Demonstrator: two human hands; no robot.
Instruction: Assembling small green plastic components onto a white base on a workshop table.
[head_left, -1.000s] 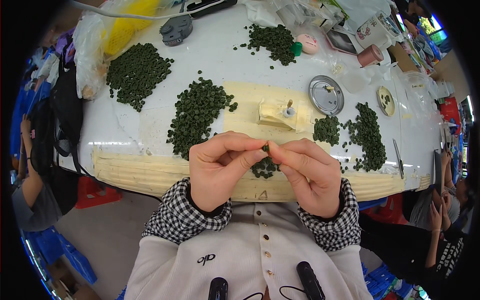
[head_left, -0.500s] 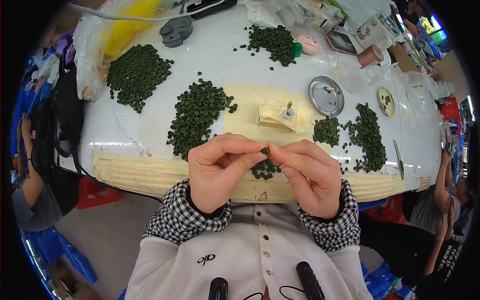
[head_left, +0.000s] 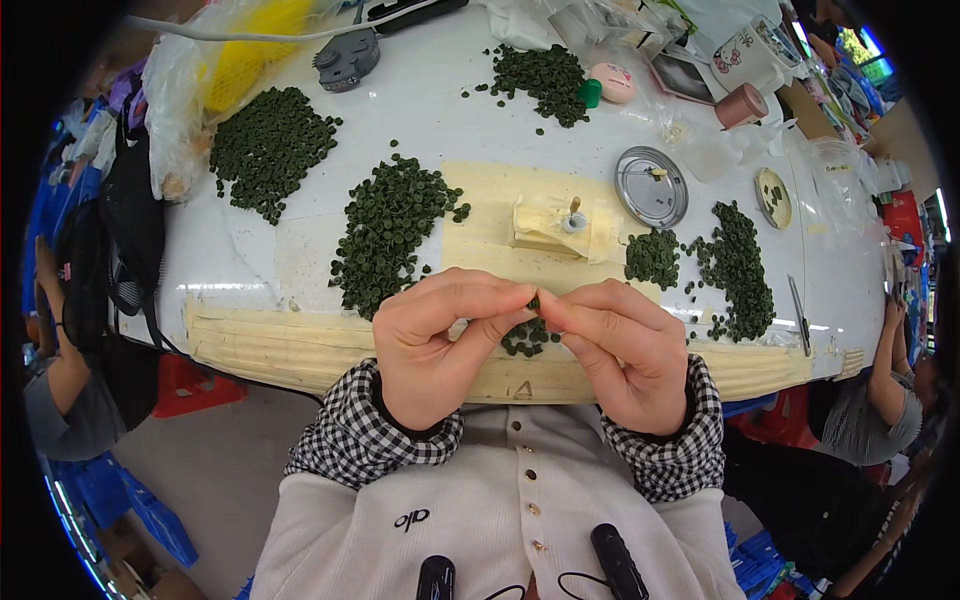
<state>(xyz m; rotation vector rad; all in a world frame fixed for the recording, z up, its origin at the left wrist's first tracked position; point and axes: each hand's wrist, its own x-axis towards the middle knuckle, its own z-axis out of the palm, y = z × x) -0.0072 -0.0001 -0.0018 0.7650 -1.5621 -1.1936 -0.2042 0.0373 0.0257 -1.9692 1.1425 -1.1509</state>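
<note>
A small dark green round part (head_left: 534,301) is pinched between my two hands, over the table's near edge. My left hand (head_left: 440,340) grips it with thumb and forefinger from the left. From the other side my right hand (head_left: 630,345) closes thumb and fingers on it; the fingertips hide most of it. Just below the fingertips lies a small heap of similar green parts (head_left: 527,340). A larger pile of green cup-shaped parts (head_left: 390,230) spreads beyond my left hand. Past my fingers stands a tape-covered block (head_left: 545,235) with a small upright peg (head_left: 574,209).
More green piles lie at far left (head_left: 270,150), far middle (head_left: 545,85) and right (head_left: 738,270). A round metal tin lid (head_left: 640,205), a shallow dish (head_left: 772,198) and tweezers (head_left: 798,315) are on the right. A grey device (head_left: 347,62) sits at the back. Other people work at both sides.
Both hands stay pinched together on the small green part, with only slight finger movement. The view has shifted a little. The person at the right has moved their arms.
</note>
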